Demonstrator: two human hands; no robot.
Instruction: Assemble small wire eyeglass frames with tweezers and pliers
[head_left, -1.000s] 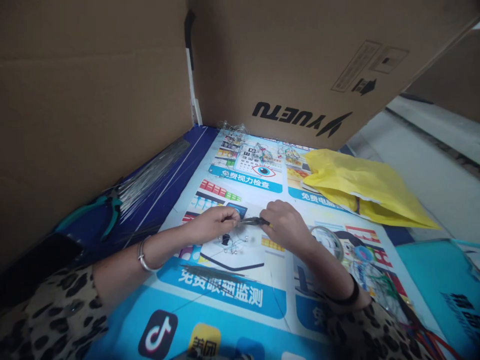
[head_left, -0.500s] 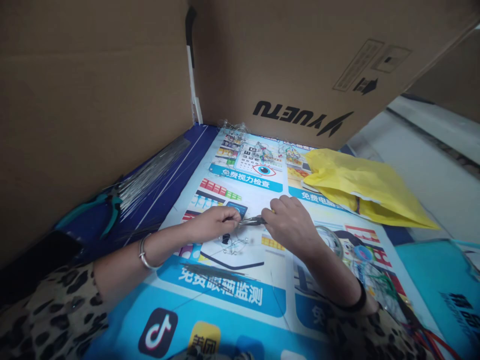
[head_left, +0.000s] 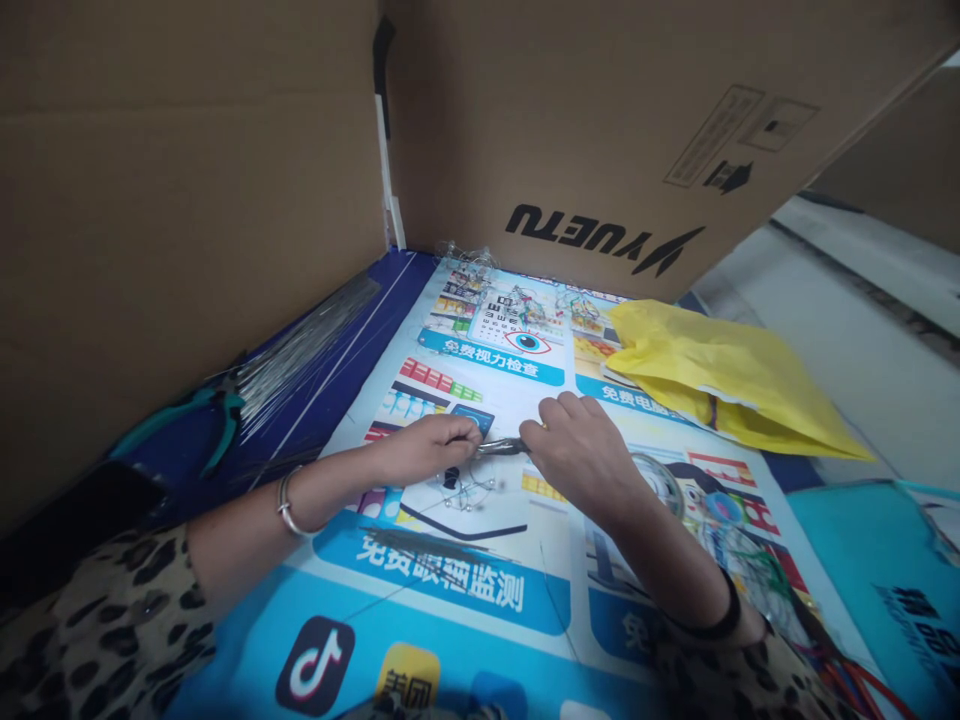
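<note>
Two hands meet at the middle of the desk (head_left: 465,600), over a printed poster with blue panels. The left hand (head_left: 427,448) is closed in a pinch on one end of a thin wire piece with beads (head_left: 466,488), which hangs and rests on the poster just below the fingertips, at 6 o'clock from them. The right hand (head_left: 581,455) is curled shut around the handles of small pliers (head_left: 501,447), whose tips point to 9 o'clock and reach the pinched wire.

Since half a second ago the right hand has slid a little toward 9 o'clock and the pliers now lie closer to the left fingertips; the left hand has hardly moved. By my reading, the tool has closed in on the wire for a bend or twist at the pinched spot, so the work on this piece is mid-step.

At 10 o'clock from the hands lie a bundle of straight wires (head_left: 300,350) and teal-handled pliers (head_left: 191,425) beside the cardboard wall (head_left: 187,200). A yellow plastic bag (head_left: 727,375) lies at 2 o'clock, well apart. A roll of clear tape (head_left: 660,480) sits just beside the right wrist.
</note>
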